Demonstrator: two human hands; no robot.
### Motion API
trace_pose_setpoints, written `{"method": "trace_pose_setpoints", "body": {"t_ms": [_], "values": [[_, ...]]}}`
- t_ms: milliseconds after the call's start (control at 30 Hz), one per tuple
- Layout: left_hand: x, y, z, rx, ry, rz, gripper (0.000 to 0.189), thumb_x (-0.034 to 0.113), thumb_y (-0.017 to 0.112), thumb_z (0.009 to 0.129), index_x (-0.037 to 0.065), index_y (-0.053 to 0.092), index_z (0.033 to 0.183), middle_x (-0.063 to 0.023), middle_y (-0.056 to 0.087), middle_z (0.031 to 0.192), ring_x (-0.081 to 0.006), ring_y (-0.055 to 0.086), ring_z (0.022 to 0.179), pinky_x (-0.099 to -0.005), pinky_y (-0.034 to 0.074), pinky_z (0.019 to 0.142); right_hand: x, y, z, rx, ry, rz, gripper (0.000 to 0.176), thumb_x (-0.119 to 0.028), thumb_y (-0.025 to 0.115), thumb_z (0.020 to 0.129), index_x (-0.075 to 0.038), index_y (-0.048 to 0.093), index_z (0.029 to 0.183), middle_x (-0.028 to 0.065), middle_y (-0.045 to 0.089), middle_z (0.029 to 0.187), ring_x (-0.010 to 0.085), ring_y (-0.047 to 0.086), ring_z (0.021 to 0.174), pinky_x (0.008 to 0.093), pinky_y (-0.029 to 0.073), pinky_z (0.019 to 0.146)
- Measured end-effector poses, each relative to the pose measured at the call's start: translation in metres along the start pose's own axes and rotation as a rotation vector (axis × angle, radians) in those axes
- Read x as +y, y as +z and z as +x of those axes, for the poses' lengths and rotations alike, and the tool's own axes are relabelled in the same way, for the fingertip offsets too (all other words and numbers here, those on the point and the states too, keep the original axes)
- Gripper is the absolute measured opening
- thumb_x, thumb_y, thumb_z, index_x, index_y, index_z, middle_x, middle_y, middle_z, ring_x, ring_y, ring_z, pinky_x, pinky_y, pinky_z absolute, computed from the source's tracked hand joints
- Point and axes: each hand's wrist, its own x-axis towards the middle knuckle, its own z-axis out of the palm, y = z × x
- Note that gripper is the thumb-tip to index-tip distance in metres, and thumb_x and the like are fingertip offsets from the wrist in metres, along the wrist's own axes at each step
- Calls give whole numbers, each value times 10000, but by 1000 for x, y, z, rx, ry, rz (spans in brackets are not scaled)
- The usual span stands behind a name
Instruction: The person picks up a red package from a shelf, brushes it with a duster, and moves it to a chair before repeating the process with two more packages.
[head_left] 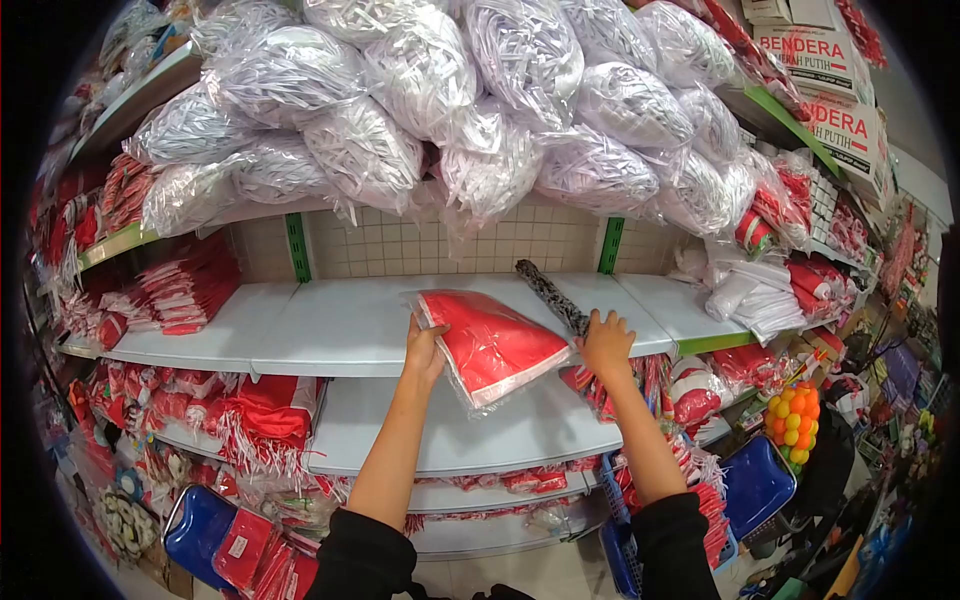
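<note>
My left hand [424, 348] grips the left edge of a clear plastic packet [495, 345] with folded red and white cloth inside. The packet is held up in front of the shelves and overlaps the edge of the middle shelf board in this view. My right hand [607, 346] is closed around the near end of a dark, grey-speckled fluffy duster [550, 297]. The duster slants away to the left over the pale shelf board [350, 312], its far tip towards the tiled back wall. The packet's right corner comes close to my right fingers.
Bags of white shredded strips [520, 60] crowd the shelf above. Stacked red packets [190, 285] lie at left, white packets [760, 300] at right. Below are red-and-white goods [275, 410], blue baskets [618, 545] and blue stools [758, 485]. Cartons [815, 60] stand upper right.
</note>
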Motion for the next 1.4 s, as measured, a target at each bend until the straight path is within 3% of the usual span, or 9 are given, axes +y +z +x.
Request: {"method": "trace_pose_setpoints", "body": {"t_ms": [67,167,367,400,567,900,1100,1267,1400], "values": [[13,19,-8,-47,-25,44,705,-187,456,748,72,227,1363,-181,449,1240,-319,508,1121,-436,474,932,-19,-12,-14,183,-119,83,500,-403,582,845,-28,476,1158,222,512,1106,390,494,1081,457,434,871],[32,62,-27,-154,-20,160,695,-163,473,767,16,208,1384,-189,424,1279,-300,491,1149,-410,464,940,-43,-5,-19,90,-314,801,598,-454,521,876,-13,399,1261,258,473,1175,436,449,1115,465,358,950],[50,145,-75,-353,8,365,624,8,559,843,-6,262,1393,-180,313,1407,-249,331,1295,-391,281,1068,-86,-14,-27,-30,-273,1284,677,-559,307,927,-104,214,1420,213,325,1403,402,344,1272,439,258,1054],[52,151,-80,-408,-5,371,609,50,569,860,4,278,1393,-175,295,1424,-241,296,1319,-391,242,1088,-85,-39,-39,-301,-211,1461,710,-563,240,941,-96,88,1454,113,206,1480,278,267,1340,406,330,1032],[48,162,-101,-562,-238,545,475,194,492,931,69,370,1373,-123,400,1355,-210,392,1245,-351,281,1083,-68,6,-49,-589,-79,2165,632,-503,371,936,-74,283,1393,112,398,1374,230,448,1223,367,467,926],[86,97,-93,-257,303,1193,382,267,544,901,38,556,1207,-199,443,1335,-289,446,1224,-371,366,991,-30,69,-97,-836,152,2071,630,-504,378,933,-70,300,1383,111,416,1360,228,457,1215,365,468,925],[127,57,-142,21,-277,1013,800,453,557,865,-33,223,1405,-220,421,1348,-290,430,1237,-400,367,985,-59,78,-94,-888,149,1984,629,-504,383,931,-67,310,1378,110,427,1351,226,462,1210,364,468,925],[145,8,-165,-98,-336,861,770,240,653,847,19,196,1426,-131,550,1191,-153,577,993,-295,478,824,-112,89,-92,-969,123,1925,628,-505,386,929,-65,319,1373,109,436,1344,225,467,1206,363,469,924],[169,-33,-170,-155,-18,850,655,18,609,840,25,270,1400,-100,484,1287,-146,481,1137,-282,392,966,-168,94,-88,-1018,89,1881,628,-505,389,928,-63,326,1369,108,443,1338,224,470,1203,363,469,924]]}}
